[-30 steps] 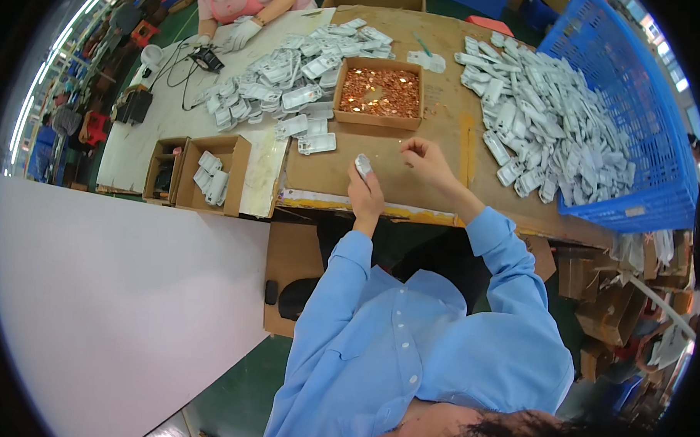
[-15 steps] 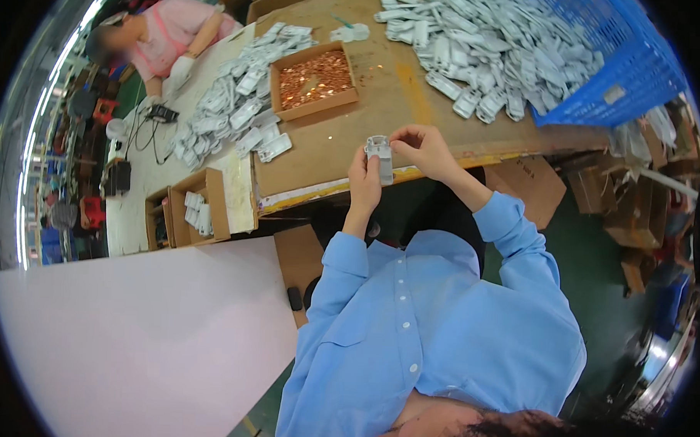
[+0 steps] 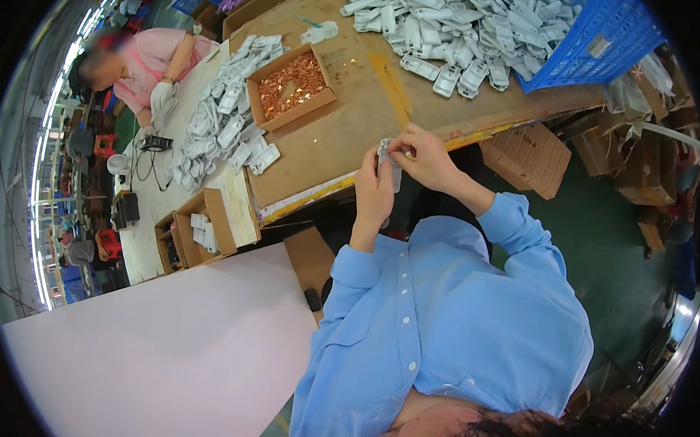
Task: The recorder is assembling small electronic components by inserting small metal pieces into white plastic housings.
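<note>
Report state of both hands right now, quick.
Left hand: closed, holding a white plastic part.
Right hand: closed in a pinch at the part's far end; cannot tell whether anything small is in it.

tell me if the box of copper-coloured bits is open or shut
Open: no lid covers the cardboard box, and the copper-coloured bits inside show from above.

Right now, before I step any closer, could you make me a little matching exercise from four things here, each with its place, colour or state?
Column one:
1. Copper-coloured pieces
2. Crate
3. The person's left hand
4. Co-worker's sleeve

Column two:
A. Pink
B. Gripping a pale part
C. Inside an open cardboard box
D. Blue

Right pairs: 1-C, 2-D, 3-B, 4-A.
</note>
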`<state>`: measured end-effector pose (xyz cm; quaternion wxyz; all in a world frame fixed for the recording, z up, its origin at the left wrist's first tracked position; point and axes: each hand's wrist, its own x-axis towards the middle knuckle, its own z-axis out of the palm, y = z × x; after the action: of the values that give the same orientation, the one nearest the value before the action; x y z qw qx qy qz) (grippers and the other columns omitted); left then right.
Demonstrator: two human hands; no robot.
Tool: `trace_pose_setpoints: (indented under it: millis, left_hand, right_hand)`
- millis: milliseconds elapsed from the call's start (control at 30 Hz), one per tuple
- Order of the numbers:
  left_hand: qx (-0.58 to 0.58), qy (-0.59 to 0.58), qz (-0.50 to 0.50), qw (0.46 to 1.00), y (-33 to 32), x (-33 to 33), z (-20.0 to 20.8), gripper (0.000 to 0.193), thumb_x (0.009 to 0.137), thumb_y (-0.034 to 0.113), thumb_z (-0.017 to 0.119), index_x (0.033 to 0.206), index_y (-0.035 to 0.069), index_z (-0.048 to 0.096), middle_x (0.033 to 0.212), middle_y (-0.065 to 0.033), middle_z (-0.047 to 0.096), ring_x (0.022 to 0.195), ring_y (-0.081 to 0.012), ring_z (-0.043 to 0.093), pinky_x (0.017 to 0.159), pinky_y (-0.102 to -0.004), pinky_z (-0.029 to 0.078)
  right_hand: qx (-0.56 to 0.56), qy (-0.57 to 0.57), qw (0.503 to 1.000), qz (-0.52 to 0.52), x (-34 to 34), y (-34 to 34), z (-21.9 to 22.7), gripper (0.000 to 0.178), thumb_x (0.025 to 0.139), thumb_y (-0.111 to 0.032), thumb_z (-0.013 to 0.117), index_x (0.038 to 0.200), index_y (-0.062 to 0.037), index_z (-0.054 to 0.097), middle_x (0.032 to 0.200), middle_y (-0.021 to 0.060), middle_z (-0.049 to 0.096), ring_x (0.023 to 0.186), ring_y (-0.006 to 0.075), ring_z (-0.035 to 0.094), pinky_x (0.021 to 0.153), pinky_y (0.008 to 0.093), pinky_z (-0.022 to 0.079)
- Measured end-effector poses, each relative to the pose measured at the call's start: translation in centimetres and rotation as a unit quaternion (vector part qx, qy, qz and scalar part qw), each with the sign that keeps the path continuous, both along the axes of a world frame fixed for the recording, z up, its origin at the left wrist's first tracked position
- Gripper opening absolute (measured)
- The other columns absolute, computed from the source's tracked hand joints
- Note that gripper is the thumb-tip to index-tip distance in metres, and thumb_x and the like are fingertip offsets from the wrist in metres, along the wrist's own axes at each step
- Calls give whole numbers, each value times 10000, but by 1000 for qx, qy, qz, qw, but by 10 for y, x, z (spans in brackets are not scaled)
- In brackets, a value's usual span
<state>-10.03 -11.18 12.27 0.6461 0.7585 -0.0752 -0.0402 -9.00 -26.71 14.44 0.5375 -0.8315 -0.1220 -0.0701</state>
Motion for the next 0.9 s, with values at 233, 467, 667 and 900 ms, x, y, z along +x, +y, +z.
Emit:
trace_pose_setpoints:
  millis: [233,467,667,900]
  left_hand:
    - [51,-68,10,996,-6,-6,15,294,947,107,458,1213,1,520,988,-179,647,863,-277,639,785,-352,496]
    - [-41,9,2,999,-6,-12,24,213,989,120,418,1134,24,542,884,-57,614,699,-91,573,613,-241,476]
    - [21,-2,23,1000,-3,-12,25,217,989,147,449,1129,19,555,774,-72,632,613,-133,608,534,-256,486]
    - [15,1,18,1000,2,-14,21,221,999,172,463,1122,18,563,772,-90,645,621,-141,630,524,-266,483]
  right_hand:
    - [129,55,990,-26,0,1,-5,173,793,-76,716,895,-29,584,796,10,484,684,102,461,604,264,407]
    - [80,26,996,-30,-9,1,11,221,805,-108,722,944,-30,568,772,21,531,687,107,498,609,264,428]
    - [51,36,998,-28,-11,4,13,218,808,-157,702,918,-10,586,794,108,606,705,204,582,633,331,478]
    - [53,47,997,-21,-6,9,8,208,802,-166,693,867,-2,583,721,104,612,645,209,590,595,332,478]
